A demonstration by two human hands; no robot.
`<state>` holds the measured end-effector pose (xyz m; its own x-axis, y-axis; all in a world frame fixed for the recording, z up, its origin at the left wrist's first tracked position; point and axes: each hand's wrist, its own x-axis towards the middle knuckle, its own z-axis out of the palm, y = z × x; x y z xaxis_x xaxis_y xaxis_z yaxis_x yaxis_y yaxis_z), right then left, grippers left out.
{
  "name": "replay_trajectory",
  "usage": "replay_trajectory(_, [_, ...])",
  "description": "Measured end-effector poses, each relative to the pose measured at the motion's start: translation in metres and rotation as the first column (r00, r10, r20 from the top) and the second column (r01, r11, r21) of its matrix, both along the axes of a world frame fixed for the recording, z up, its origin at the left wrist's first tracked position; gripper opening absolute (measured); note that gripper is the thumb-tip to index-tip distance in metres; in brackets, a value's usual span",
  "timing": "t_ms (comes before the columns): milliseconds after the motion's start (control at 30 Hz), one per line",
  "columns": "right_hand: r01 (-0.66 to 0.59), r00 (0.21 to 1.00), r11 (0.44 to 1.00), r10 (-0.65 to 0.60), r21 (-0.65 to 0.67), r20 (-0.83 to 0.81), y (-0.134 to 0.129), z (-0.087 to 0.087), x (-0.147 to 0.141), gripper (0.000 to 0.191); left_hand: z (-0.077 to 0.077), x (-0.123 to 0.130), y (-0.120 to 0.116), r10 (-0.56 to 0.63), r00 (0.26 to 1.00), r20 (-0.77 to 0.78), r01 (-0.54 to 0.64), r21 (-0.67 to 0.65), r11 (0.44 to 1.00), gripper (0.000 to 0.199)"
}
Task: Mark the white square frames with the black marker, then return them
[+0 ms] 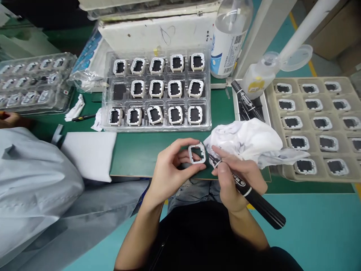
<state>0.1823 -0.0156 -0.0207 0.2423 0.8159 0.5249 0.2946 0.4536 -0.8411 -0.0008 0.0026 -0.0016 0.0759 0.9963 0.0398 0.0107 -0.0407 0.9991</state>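
Note:
Between the thumb and fingers of my left hand is a white, rounded-square watch case frame, held upright with its open middle facing me. My right hand grips a black marker pen like a writing tool. The marker's dark tip points at the right side of the frame, close to it; whether they touch I cannot tell. A crumpled white cloth lies just behind my right hand. Beyond my hands, a clear plastic tray holds several similar frames, with one pocket in its middle row bare.
At right, a beige tray holds more frames. A clear pump bottle, a small white bottle and a box of markers stand behind the cloth. A co-worker's grey sleeve and stacked trays are at left.

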Motion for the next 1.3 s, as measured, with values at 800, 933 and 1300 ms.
replay_trajectory(800, [-0.068, 0.976, 0.990, 0.041, 0.125, 0.212, 0.012, 0.021, -0.006, 0.024, -0.012, 0.004, -0.011, 0.155, 0.891, -0.426, 0.014, 0.369, 0.929, 0.043])
replay_trajectory(933, [-0.065, 0.974, 0.991, 0.038, 0.115, 0.223, 0.011, 0.023, -0.006, 0.025, -0.014, 0.004, -0.012, 0.163, 0.889, -0.427, 0.012, 0.379, 0.925, 0.044])
replay_trajectory(1300, [-0.084, 0.977, 0.987, 0.055, 0.136, 0.205, 0.013, 0.019, -0.005, 0.023, -0.014, 0.004, -0.013, 0.185, 0.869, -0.458, 0.013, 0.395, 0.918, 0.039])
